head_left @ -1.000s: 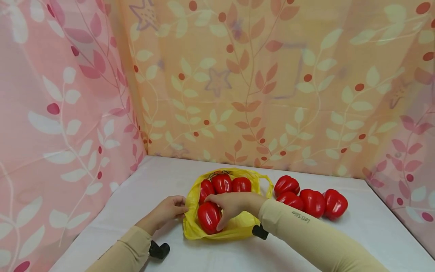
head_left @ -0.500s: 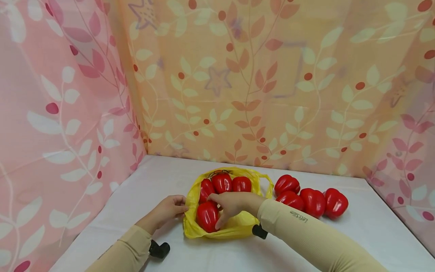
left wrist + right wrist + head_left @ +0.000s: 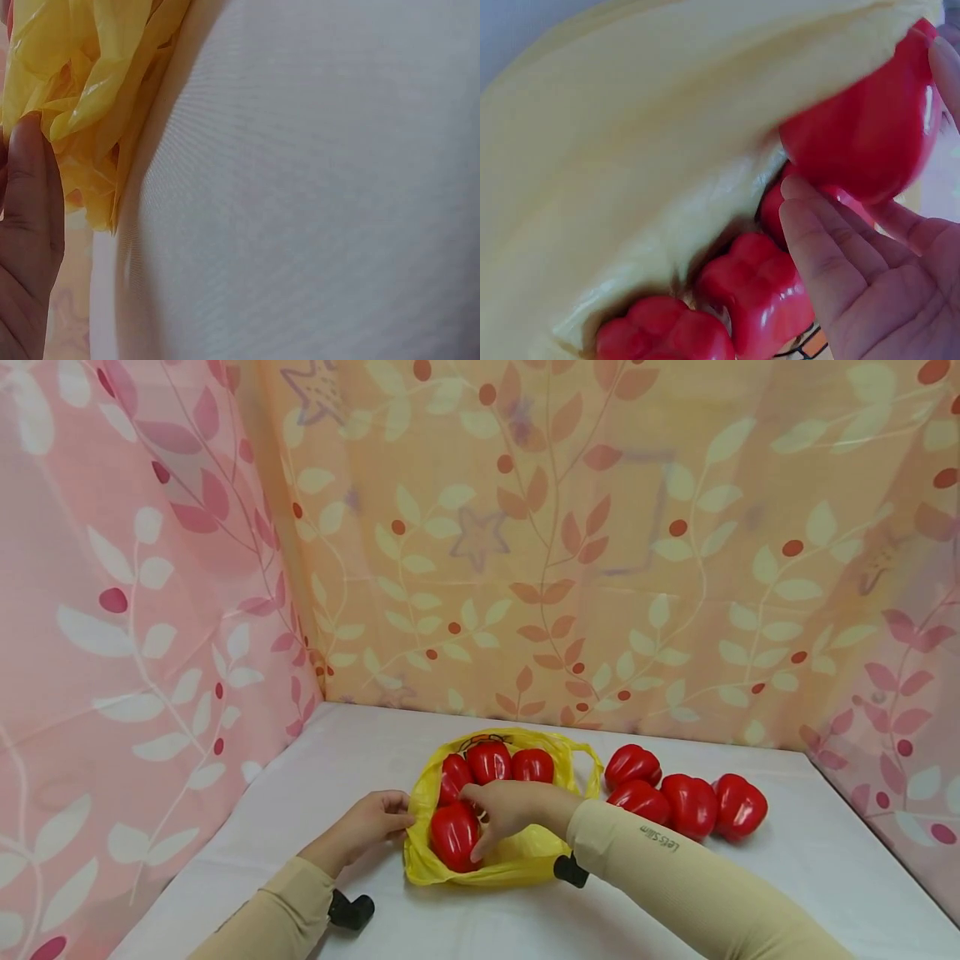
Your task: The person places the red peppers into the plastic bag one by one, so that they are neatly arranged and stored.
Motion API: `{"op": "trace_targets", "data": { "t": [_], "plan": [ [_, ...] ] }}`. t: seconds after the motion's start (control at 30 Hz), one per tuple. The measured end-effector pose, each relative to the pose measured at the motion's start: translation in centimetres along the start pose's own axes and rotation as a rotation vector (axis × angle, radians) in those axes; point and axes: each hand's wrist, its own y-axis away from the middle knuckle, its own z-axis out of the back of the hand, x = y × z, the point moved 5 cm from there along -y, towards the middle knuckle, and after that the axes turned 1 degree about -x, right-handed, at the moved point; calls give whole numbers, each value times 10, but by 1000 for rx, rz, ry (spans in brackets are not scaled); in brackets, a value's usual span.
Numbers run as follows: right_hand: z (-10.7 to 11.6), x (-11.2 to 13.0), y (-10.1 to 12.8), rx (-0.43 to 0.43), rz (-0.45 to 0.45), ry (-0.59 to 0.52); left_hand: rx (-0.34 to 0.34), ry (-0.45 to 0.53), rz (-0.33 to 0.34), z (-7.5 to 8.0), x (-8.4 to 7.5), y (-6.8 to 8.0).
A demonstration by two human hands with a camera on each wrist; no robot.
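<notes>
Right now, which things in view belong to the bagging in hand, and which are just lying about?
In hand:
yellow bag, edge pinched by the left hand
red pepper, gripped by the right hand
three peppers in the bag
four peppers beside the bag

Lying about:
white table
leaf-print curtains

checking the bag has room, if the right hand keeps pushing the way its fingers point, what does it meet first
Probably the yellow bag wall at its left side, past the red pepper the right hand grips; beyond that waits the left hand pinching the rim. Depth is unclear.
</notes>
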Motion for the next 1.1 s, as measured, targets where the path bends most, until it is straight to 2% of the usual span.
{"op": "trace_targets", "data": {
  "t": [0.3, 0.67, 0.93, 1.1],
  "plan": [
    [14, -5, 10, -5, 104, -110, -2, -11, 5, 0, -1, 1],
    [29, -23, 20, -22, 165, -191, 1, -16, 10, 0, -2, 0],
    [45, -37, 35, -37, 145, -293, -12, -26, 27, 0, -2, -1],
    [54, -49, 45, -63, 108, -297, -20, -37, 34, -1, -2, -1]
  ]
}}
